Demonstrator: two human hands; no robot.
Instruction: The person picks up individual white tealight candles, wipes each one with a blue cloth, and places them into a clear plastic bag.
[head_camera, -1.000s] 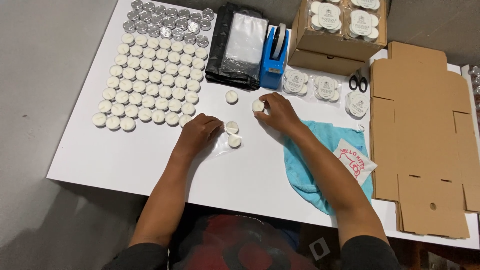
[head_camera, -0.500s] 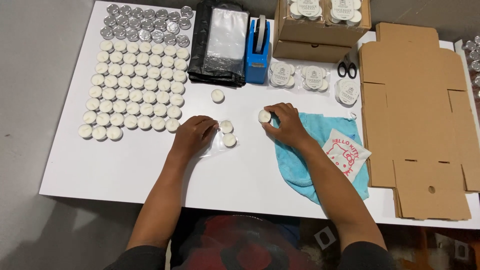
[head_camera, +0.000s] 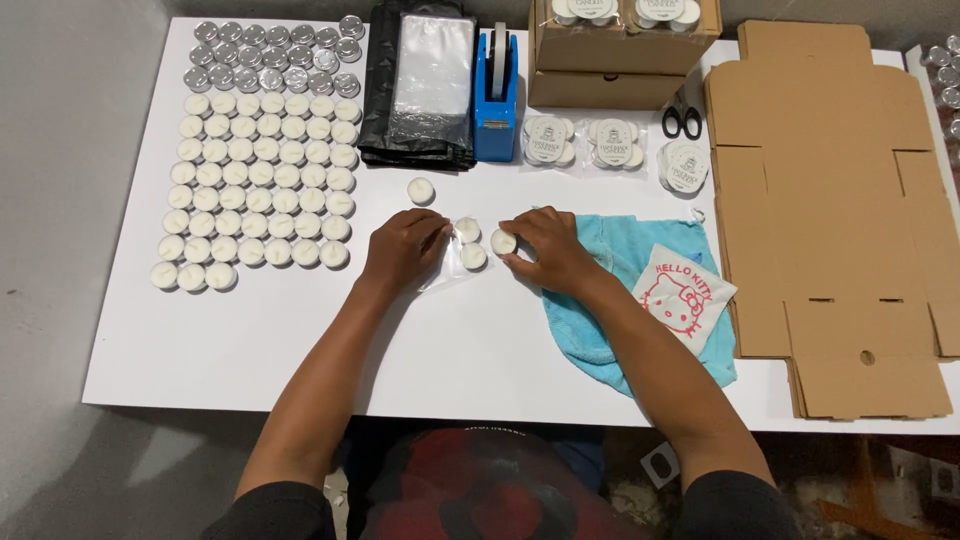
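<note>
White wax tealights are what both hands work among in the head view, on a white table (head_camera: 250, 330). Hard to make out is the clear plastic bag (head_camera: 447, 268) lying flat between the hands: only its glare and creases show, and whether its mouth is open cannot be told. The left hand (head_camera: 403, 248) rests on the bag's left edge, fingers pressed together and curled down on the film; the fingertips are hidden beneath the knuckles. Two tealights (head_camera: 470, 243) sit on or in the bag, touching each other. The right hand (head_camera: 545, 250) pinches a third tealight (head_camera: 503, 241) between thumb and fingers, just beside that pair; it is a small round disc, pale cream, with a wick dot at its middle. A lone tealight (head_camera: 421, 191) lies above the hands.

Left of them stands a grid of tealights (head_camera: 260, 190), with silver cups (head_camera: 275, 55) above. A blue cloth (head_camera: 625, 280) lies partly under the right forearm. Cardboard boxes (head_camera: 620, 45) are cut off by the top edge.
</note>
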